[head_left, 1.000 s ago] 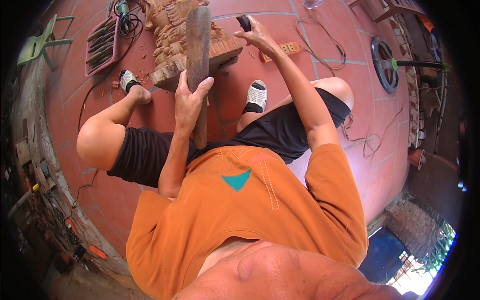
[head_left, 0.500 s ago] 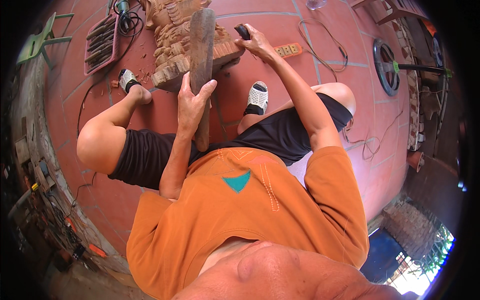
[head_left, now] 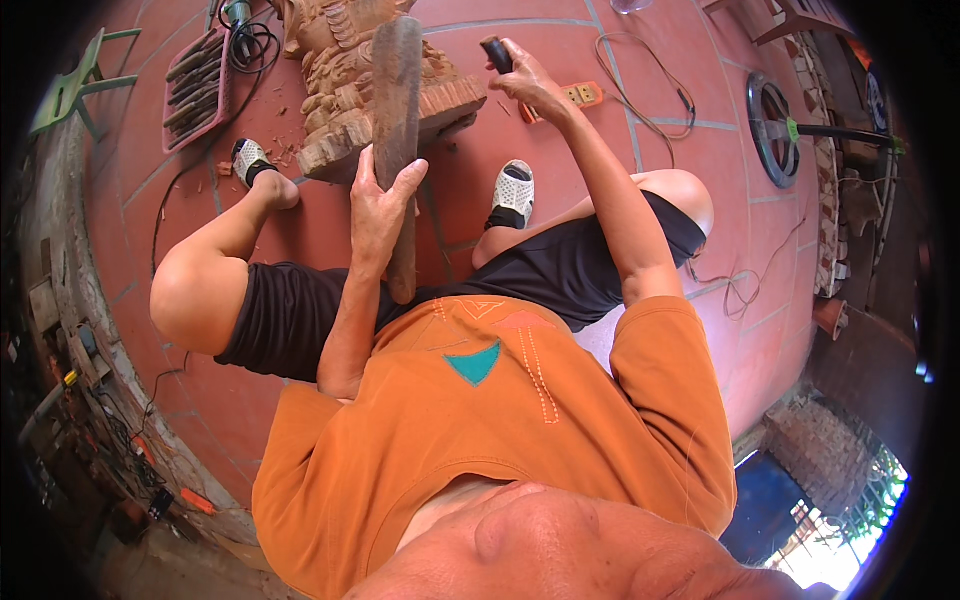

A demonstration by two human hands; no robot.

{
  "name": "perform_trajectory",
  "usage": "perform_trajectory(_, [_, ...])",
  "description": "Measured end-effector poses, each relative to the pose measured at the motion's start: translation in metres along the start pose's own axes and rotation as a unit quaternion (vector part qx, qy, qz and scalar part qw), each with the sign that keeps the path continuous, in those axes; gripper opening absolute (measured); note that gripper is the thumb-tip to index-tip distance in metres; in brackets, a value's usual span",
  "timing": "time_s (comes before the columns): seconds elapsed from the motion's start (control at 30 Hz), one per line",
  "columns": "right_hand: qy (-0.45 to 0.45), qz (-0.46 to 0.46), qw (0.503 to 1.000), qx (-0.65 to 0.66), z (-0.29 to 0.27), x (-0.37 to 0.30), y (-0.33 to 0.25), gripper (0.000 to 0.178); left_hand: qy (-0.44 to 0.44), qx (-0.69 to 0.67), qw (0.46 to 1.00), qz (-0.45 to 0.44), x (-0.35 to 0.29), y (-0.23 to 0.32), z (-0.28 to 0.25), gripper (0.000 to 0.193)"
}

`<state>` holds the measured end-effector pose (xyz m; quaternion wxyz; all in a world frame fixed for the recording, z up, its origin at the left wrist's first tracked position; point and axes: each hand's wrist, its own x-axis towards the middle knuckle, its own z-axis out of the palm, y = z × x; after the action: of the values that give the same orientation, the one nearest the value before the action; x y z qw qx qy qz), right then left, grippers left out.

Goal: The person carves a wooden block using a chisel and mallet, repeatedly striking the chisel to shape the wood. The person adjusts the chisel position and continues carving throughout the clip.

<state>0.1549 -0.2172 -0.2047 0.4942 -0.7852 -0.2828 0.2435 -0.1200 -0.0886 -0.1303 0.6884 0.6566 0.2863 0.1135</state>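
Observation:
My left hand (head_left: 378, 212) grips a long, flat wooden bat (head_left: 398, 95), which stands up in front of me with its narrow lower end near my shorts. Behind it lies a carved wooden piece (head_left: 345, 130) with deep ornamental relief and a plain, rough-cut base edge. Off to the right of that base, my right hand (head_left: 532, 88) is closed round a short, dark handle-like tool (head_left: 496, 55). The rest of this tool is hidden, so its kind does not show. The right hand is apart from the carving.
A pink basket (head_left: 226, 95) of several wood-handled carving tools sits at the far left, beside a corded green power tool (head_left: 238, 14). An orange power strip (head_left: 582, 95) lies behind my right hand. Cables, wood chips and a green stool (head_left: 72, 90) are around.
My right hand has moved rightward, away from the carving's base edge, and carries the dark tool with it. The bat in my left hand has shifted slightly left.

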Motion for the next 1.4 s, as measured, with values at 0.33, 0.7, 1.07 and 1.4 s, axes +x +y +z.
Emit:
perform_trajectory(0.33, [0.027,0.010,0.997,0.071,0.003,-0.002,-0.010,0.040,0.000,-0.015,1.000,-0.013,0.000,0.001,0.002,0.036])
perform_trajectory(0.7, [0.094,0.050,0.963,0.249,-0.013,0.005,-0.008,0.033,0.005,-0.015,1.000,-0.015,0.001,-0.001,0.001,0.034])
perform_trajectory(1.07, [0.217,0.047,0.885,0.410,-0.022,-0.013,-0.029,0.041,0.001,-0.045,0.998,-0.032,0.006,-0.006,0.002,0.039])
perform_trajectory(1.4, [0.282,0.024,0.851,0.442,-0.001,-0.039,-0.023,0.036,-0.002,-0.045,0.997,-0.069,0.014,-0.017,0.006,0.033])
